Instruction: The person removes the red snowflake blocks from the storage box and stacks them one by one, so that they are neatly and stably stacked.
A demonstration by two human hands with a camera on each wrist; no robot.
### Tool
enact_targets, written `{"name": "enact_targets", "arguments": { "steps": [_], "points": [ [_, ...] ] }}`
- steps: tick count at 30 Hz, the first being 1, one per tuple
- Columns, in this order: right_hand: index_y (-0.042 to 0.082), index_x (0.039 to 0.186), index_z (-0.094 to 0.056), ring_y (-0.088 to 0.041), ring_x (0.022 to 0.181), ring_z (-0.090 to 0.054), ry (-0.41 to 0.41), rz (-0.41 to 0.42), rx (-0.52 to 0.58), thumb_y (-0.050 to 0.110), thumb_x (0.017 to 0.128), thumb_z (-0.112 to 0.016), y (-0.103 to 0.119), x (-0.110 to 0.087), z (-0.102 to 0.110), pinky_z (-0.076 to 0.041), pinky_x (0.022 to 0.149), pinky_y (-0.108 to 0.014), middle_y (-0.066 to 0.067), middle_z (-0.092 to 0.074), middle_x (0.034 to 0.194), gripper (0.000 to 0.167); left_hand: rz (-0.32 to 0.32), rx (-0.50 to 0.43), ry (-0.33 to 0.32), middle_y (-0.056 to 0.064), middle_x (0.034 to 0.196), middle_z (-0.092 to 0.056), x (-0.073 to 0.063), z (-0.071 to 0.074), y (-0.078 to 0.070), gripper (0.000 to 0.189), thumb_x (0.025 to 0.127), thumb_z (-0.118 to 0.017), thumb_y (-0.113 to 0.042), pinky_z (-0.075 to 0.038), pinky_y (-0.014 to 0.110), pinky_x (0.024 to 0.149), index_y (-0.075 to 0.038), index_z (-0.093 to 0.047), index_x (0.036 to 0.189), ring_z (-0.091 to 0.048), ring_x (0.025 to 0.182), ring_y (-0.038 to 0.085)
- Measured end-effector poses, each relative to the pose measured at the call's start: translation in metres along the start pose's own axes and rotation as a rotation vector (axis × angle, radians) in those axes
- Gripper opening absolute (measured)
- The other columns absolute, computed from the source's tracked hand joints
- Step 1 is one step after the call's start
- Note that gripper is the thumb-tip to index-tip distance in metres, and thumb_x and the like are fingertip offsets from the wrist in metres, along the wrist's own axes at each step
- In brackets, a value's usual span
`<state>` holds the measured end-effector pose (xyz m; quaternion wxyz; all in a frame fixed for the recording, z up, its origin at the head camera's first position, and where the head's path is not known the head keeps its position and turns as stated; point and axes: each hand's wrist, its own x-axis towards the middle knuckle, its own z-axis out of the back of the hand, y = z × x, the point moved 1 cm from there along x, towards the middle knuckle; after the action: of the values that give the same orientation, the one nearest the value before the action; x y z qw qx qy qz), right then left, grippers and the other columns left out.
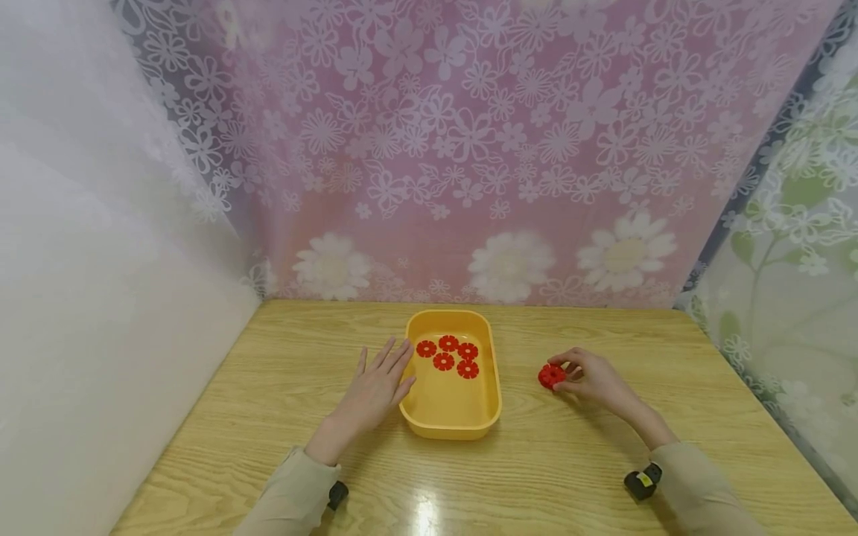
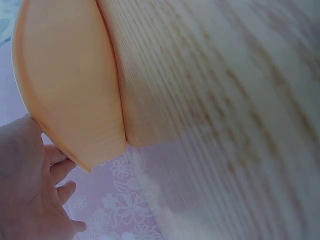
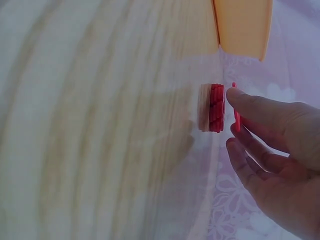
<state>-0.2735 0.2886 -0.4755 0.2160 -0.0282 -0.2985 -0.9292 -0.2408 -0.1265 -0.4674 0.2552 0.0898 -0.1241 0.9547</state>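
My left hand [image 1: 372,391] touches the left rim of a yellow plastic tray [image 1: 450,409], its fingers fairly straight and spread. Inside, toward the far end, lie several red notched discs [image 1: 444,362], flat like snowflake building pieces. Over on the right, the thumb and fingers of my right hand [image 1: 593,381] pinch one red notched disc [image 3: 237,119] by its edges. Just below that disc, a short stack of red discs [image 3: 216,108] stands on the table; a narrow gap separates the two in the right wrist view.
The light wood table [image 1: 295,350] carries the tray near its middle, with the stack to the right of it. A pink flowered cloth [image 1: 429,186] hangs behind the far edge. Pale curtains flank both sides. A dark wrist camera [image 1: 643,481] sits by the right sleeve.
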Motion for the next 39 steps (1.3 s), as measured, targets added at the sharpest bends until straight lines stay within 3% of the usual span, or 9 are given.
{"name": "enact_targets", "arguments": {
  "steps": [12, 31, 39],
  "points": [
    [-0.003, 0.12, -0.069, -0.023, 0.084, -0.065, 0.032, -0.017, -0.039, 0.009, 0.084, -0.082, -0.003, -0.001, -0.003, -0.058, 0.071, -0.036, -0.013, -0.062, 0.105, 0.04, 0.001, -0.007, 0.01, 0.007, 0.165, -0.03, 0.0, 0.001, -0.001, 0.059, 0.109, -0.044, -0.037, -0.008, 0.067, 0.12, -0.006, -0.034, 0.159, -0.018, 0.155, 0.03],
    [-0.003, 0.119, -0.069, -0.025, 0.085, -0.065, 0.033, -0.013, -0.043, 0.008, 0.085, -0.081, 0.0, 0.0, -0.003, -0.057, 0.071, -0.037, -0.015, -0.063, 0.107, 0.037, -0.008, -0.012, -0.005, 0.009, 0.164, -0.034, 0.0, 0.002, -0.001, 0.059, 0.109, -0.046, -0.037, -0.014, 0.069, 0.118, -0.005, -0.036, 0.157, -0.021, 0.154, 0.031],
    [-0.004, 0.121, -0.069, -0.031, 0.092, -0.065, -0.033, 0.019, -0.007, 0.01, 0.09, -0.078, 0.008, -0.002, 0.005, -0.058, 0.073, -0.037, -0.017, -0.065, 0.11, 0.035, -0.01, -0.007, -0.009, 0.008, 0.164, -0.034, 0.0, 0.001, 0.0, 0.059, 0.108, -0.047, -0.037, -0.013, 0.069, 0.118, -0.006, -0.036, 0.158, -0.021, 0.154, 0.031]
  ]
}}
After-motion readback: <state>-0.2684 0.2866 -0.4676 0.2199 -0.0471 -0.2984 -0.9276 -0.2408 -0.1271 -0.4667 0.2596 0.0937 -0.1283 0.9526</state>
